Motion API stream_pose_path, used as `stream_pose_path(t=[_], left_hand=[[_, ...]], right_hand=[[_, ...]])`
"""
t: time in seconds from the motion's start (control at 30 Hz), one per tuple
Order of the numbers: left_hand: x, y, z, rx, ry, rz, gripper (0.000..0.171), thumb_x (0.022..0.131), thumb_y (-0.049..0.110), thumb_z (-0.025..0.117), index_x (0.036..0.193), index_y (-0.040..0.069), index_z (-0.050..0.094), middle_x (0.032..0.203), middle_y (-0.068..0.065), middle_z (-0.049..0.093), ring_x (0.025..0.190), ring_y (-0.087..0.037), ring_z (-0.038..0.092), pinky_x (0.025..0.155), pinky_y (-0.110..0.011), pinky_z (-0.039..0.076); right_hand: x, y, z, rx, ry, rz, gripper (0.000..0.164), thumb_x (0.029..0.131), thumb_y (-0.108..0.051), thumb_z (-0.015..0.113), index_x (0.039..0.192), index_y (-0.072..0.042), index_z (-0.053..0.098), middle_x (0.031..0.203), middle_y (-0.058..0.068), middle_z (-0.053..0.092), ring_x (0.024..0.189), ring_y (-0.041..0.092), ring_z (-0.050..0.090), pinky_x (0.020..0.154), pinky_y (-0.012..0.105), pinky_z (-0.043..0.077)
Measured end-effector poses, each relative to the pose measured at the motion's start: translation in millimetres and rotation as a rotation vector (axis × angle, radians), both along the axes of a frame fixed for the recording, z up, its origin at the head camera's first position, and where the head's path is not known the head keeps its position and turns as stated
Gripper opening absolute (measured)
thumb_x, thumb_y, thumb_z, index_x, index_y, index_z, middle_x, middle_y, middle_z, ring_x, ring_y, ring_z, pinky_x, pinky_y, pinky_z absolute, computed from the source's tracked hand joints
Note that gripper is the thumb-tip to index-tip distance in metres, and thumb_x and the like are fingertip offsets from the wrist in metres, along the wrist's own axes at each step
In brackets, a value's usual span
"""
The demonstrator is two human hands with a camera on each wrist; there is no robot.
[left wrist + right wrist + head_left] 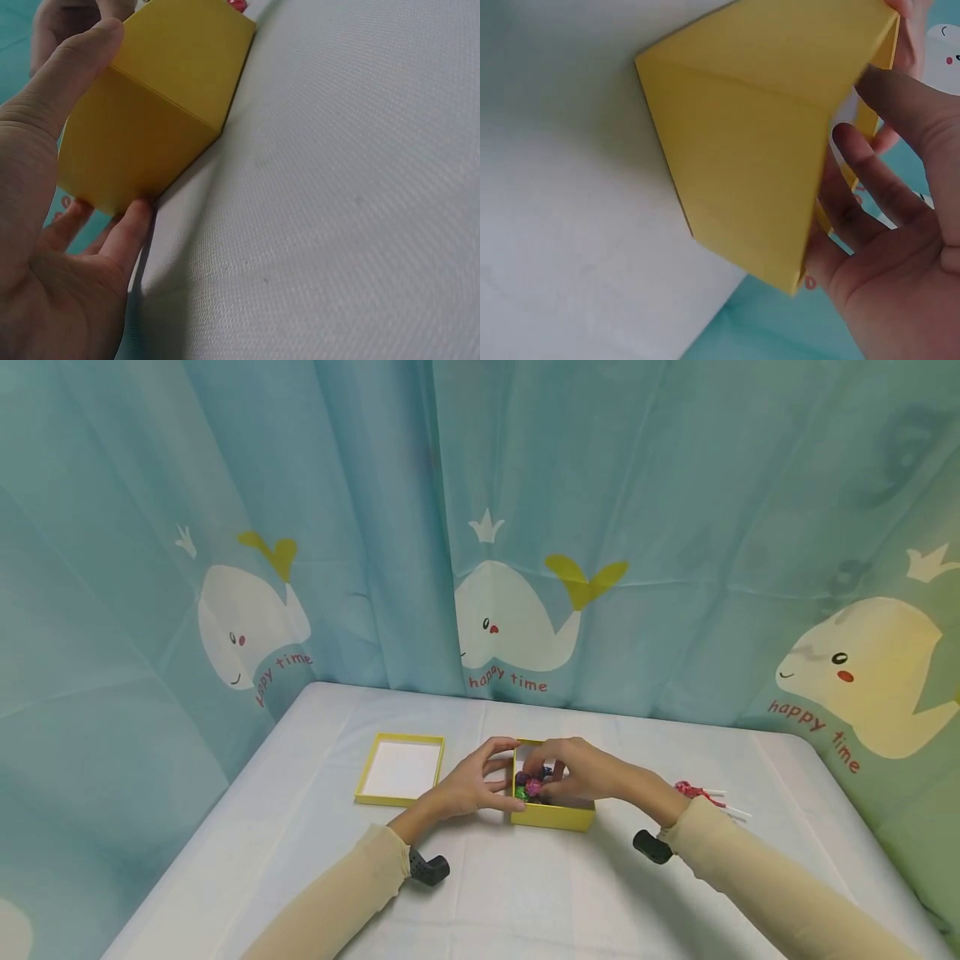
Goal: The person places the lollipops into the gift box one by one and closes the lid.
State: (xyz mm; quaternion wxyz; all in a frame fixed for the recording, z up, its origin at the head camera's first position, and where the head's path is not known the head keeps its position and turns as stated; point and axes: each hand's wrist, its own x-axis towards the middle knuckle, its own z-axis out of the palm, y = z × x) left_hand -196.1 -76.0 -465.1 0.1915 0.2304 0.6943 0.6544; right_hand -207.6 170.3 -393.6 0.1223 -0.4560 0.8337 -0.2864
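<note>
A yellow box (pixel 555 817) with a white inside stands near the table's middle, its top uncovered. Inside lie several shiny wrapped candies, among them a pink one (pixel 533 787) and a green one (pixel 520 793). My left hand (pixel 474 782) holds the box by its left end, thumb at the near corner (pixel 112 37) and fingers against the wall. From the right, my right hand (pixel 581 768) reaches over the rim with its fingers inside, close by the candies. In the right wrist view, thumb and forefinger stand apart with nothing between them; the other fingertips are hidden.
A yellow-rimmed lid (pixel 400 798) with a white inside lies left of the box. Beyond my right wrist are red-wrapped lollipops (pixel 697 791) with white sticks. A white cloth covers the table (pixel 480 893), and a blue whale-print curtain (pixel 390 527) hangs behind.
</note>
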Motion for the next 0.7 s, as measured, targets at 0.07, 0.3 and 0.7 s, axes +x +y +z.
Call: stream_pose_path(t=[0.07, 0.3, 0.7], left_hand=[[0.1, 0.2, 0.4, -0.001, 0.000, 0.001, 0.090, 0.080, 0.003, 0.088, 0.153, 0.014, 0.037, 0.163, -0.010, 0.031, 0.149, -0.032, 0.036, 0.113, -0.037, 0.047], [0.8, 1.2, 1.0, -0.015, 0.003, 0.005, 0.091, 0.080, 0.003, 0.088, 0.154, 0.012, 0.036, 0.163, -0.011, 0.031, 0.149, -0.034, 0.036, 0.113, -0.037, 0.047], [1.4, 2.0, 1.5, -0.017, 0.005, 0.005, 0.093, 0.079, 0.002, 0.088, 0.154, 0.011, 0.035, 0.163, -0.014, 0.030, 0.148, -0.034, 0.037, 0.112, -0.036, 0.048]], right_hand=[[0.7, 2.7, 4.4, -0.001, 0.003, -0.008, 0.028, 0.090, -0.003, 0.078, 0.117, -0.006, 0.071, 0.112, 0.007, 0.071, 0.099, 0.028, 0.066, 0.077, 0.030, 0.063], [5.1, 12.1, 19.3, -0.003, 0.055, -0.045, 0.037, 0.089, -0.008, 0.081, 0.125, -0.008, 0.070, 0.114, 0.010, 0.071, 0.094, 0.028, 0.066, 0.075, 0.035, 0.064], [7.1, 37.3, 36.6, 0.019, 0.105, -0.166, 0.044, 0.090, -0.021, 0.081, 0.130, -0.012, 0.066, 0.107, -0.004, 0.066, 0.084, 0.013, 0.066, 0.071, 0.033, 0.063]])
